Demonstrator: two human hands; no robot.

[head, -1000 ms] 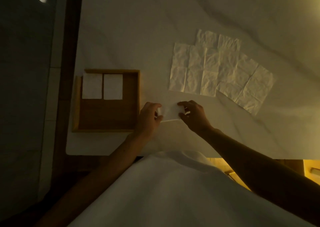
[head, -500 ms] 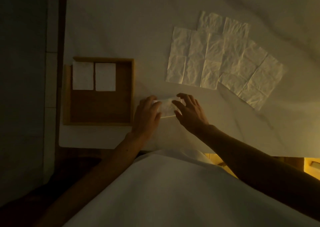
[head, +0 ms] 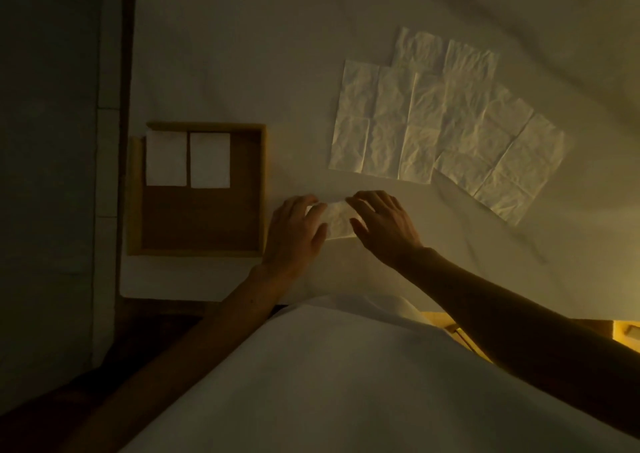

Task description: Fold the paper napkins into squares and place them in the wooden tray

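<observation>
My left hand [head: 298,231] and right hand [head: 381,224] lie flat, fingers spread, pressing the folded napkin [head: 337,218] on the table [head: 242,54] just right of the wooden tray [head: 264,189]. A second ago it ran longer left to right; now it looks nearly square. Two folded napkins [head: 187,160] sit side by side along the tray's far edge, unfolded napkins [head: 443,120] overlap beyond.

From my head camera, dim and yellowish, I see my left hand [head: 296,229] and right hand [head: 382,225] lying flat with spread fingers on a small folded napkin [head: 337,220] on the pale table [head: 242,54]. Just left of them sits the wooden tray [head: 264,189], two folded white squares [head: 166,158] side by side along its far edge. Beyond my right hand, unfolded crumpled napkins [head: 433,123] overlap in a fan.
</observation>
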